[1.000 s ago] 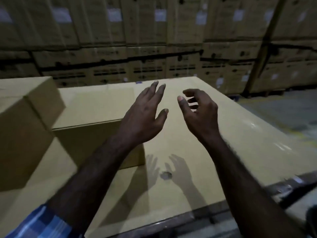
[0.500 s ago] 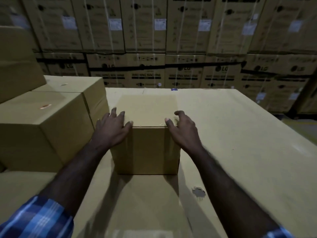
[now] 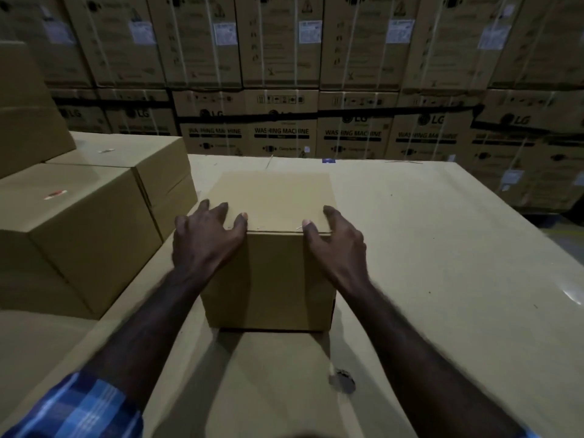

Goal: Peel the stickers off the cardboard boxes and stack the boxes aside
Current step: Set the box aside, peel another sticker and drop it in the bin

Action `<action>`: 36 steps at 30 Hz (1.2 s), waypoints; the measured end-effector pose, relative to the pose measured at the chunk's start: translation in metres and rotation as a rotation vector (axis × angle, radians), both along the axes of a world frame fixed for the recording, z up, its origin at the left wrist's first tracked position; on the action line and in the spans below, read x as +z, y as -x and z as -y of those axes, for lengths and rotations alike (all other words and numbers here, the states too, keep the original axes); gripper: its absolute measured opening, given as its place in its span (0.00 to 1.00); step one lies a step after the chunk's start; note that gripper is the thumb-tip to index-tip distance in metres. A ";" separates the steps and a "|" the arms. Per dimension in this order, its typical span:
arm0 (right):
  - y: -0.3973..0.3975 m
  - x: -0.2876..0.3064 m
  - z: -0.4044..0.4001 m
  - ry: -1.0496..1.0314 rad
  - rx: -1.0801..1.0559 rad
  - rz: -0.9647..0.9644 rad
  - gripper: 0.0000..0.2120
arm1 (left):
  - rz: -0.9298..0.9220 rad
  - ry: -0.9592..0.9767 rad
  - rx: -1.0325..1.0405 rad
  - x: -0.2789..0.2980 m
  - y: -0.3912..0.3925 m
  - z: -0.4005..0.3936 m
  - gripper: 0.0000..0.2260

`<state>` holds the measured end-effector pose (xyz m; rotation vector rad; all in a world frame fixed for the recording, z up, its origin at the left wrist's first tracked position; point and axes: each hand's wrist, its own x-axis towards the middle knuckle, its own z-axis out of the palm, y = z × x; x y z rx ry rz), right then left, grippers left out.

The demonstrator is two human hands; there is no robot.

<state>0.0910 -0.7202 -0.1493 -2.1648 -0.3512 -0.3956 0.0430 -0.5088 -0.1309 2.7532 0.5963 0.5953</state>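
Note:
A plain brown cardboard box stands in the middle of a big cardboard-covered surface. My left hand grips its near top left corner, thumb on the top edge and fingers spread over the left side. At the near top right corner my right hand holds on, thumb on the top edge, fingers curled round the right side. No sticker shows on the box's top or front face.
Stacked boxes stand at the left: a near one with a small red sticker scrap, one behind it, another above. A wall of washing machine cartons fills the back. A torn spot marks the surface.
A second ago both hands hovered open above the surface. They have come down onto the box's near top corners, and the view has swung left to face it.

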 end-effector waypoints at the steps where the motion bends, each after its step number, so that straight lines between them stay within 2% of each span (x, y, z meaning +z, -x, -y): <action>1: -0.006 0.004 0.010 -0.012 -0.004 0.010 0.29 | 0.013 -0.009 -0.004 0.003 -0.006 0.010 0.35; 11: -0.068 0.043 0.165 -0.064 -0.154 0.087 0.27 | 0.149 -0.022 -0.187 0.028 -0.086 0.162 0.32; 20: -0.119 0.054 0.346 -0.058 -0.310 0.061 0.25 | 0.120 0.095 -0.408 0.022 -0.146 0.338 0.26; 23: -0.134 0.046 0.396 -0.099 -0.339 0.023 0.23 | 0.101 0.057 -0.459 0.017 -0.162 0.385 0.26; 29: -0.163 0.024 0.463 -0.244 -0.358 -0.039 0.19 | 0.036 0.037 -0.517 0.001 -0.188 0.454 0.25; 36: -0.189 0.009 0.511 -0.335 -0.339 -0.079 0.18 | 0.043 -0.013 -0.537 -0.014 -0.201 0.500 0.24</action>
